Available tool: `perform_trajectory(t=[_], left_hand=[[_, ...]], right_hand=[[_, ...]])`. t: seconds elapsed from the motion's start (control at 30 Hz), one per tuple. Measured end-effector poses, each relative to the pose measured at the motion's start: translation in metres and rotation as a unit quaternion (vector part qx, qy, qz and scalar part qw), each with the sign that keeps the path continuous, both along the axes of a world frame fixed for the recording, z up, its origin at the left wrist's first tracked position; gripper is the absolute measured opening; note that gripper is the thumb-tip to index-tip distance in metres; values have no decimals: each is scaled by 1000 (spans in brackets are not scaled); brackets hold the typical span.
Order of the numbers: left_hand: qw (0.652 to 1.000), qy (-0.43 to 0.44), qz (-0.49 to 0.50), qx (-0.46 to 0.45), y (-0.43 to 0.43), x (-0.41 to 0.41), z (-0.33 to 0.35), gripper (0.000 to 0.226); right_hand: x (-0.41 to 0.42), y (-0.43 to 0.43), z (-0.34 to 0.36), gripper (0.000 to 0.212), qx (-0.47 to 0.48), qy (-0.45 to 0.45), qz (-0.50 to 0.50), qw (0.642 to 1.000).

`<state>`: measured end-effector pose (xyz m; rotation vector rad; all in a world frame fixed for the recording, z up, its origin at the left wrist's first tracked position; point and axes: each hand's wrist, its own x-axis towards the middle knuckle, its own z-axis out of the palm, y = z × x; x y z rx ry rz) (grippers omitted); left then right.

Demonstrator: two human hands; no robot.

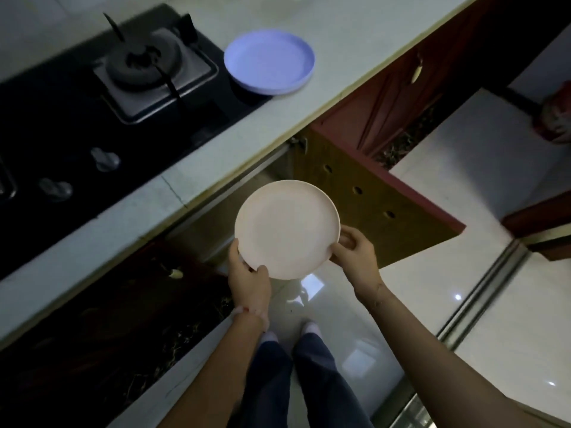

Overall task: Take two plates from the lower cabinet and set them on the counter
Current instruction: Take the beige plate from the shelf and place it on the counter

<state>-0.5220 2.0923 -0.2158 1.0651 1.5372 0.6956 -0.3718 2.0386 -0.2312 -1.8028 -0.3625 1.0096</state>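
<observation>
A pale pink plate (285, 228) is held level in the air in front of the open lower cabinet, below the counter's front edge. My left hand (248, 278) grips its near left rim with the thumb on top. My right hand (355, 254) grips its right rim. A light blue plate (268, 61) lies flat on the white counter (309, 23), just right of the stove, with its near edge over the stove's dark glass.
A black glass gas stove (102, 97) with a burner and two knobs fills the counter's left part. The cabinet door (380, 205) stands swung open to the right of the pink plate. Glossy floor tiles (463, 168) and my legs lie below.
</observation>
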Motion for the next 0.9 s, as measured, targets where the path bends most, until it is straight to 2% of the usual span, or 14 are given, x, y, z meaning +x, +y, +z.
perform_trajectory(t=[0.4,0.67,0.9], left_hand=[[997,-44,8,59,7,41,74,60],[994,-57,32,82,55,65,98,62],[994,-49,19,93,124,80,98,60]], right_hand=[[45,1,68,41,71,7,1,997],[69,52,95,44,94,-26,23,995],[90,124,102,35,104,-28,12,994]])
